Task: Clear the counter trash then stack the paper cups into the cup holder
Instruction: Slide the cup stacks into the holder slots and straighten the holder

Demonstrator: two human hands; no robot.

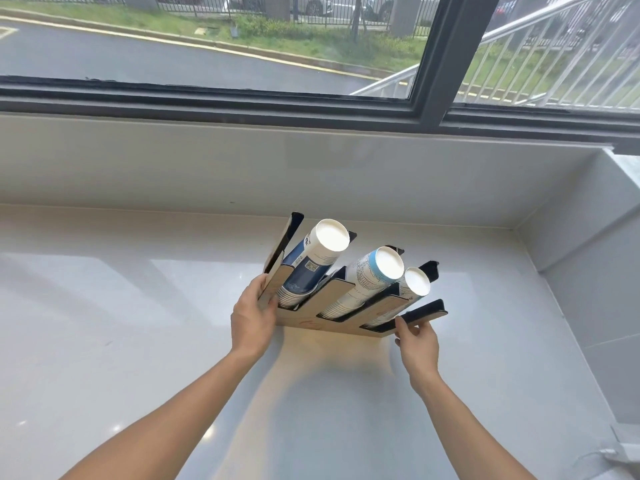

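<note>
A wooden cup holder (332,299) with black dividers stands on the white counter (121,323), its slots slanting up and away. Three stacks of paper cups lie in the slots: a dark blue stack (311,261) on the left, a light blue and white stack (370,275) in the middle, and a thinner stack (414,287) on the right. My left hand (252,317) grips the holder's left edge. My right hand (417,339) holds its right front corner at the last black divider.
A white wall strip runs behind the counter under a dark-framed window (429,64). A tiled side wall (581,271) closes the counter on the right. A white device with a cable (620,452) sits at the lower right corner.
</note>
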